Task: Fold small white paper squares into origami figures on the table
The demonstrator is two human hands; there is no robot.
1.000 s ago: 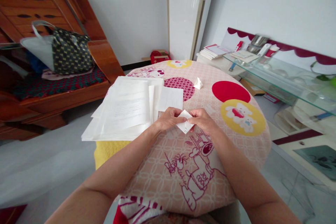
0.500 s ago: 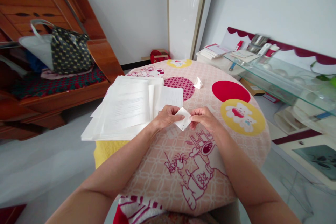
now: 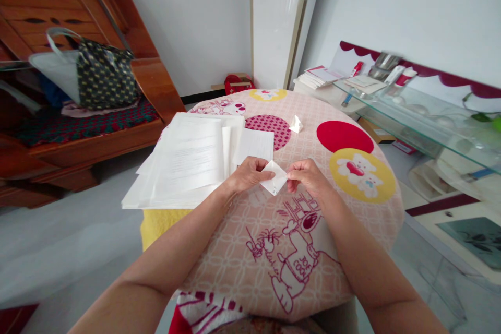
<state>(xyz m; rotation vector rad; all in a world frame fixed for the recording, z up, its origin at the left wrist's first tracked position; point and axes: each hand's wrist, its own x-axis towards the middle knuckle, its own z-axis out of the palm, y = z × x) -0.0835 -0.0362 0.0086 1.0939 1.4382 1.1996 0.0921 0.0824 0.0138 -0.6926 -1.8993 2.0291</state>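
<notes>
A small folded square of white paper (image 3: pixel 274 178) is held cornerwise above the table, like a diamond. My left hand (image 3: pixel 252 173) pinches its left corner, thumb on top. At the opposite corner, the closed fingertips of my right hand (image 3: pixel 305 175) pinch the paper's edge. A lined white sheet (image 3: pixel 255 146) lies just beyond my left hand. To its left is a stack of white papers (image 3: pixel 188 159), the top one bearing faint writing. Farther back stands a small folded white paper piece (image 3: pixel 296 124).
A patterned pink cloth (image 3: pixel 297 250) covers the round table. On the right is a glass shelf (image 3: pixel 430 130) with cups and papers. A wooden bench (image 3: pixel 144 78) holding a dark patterned bag (image 3: pixel 105 75) stands on the left. A tall white cabinet-like unit (image 3: pixel 274 21) is behind.
My right fingers have shifted slightly to the right along the small paper's corner. My left hand keeps its grip, and the other papers lie as before.
</notes>
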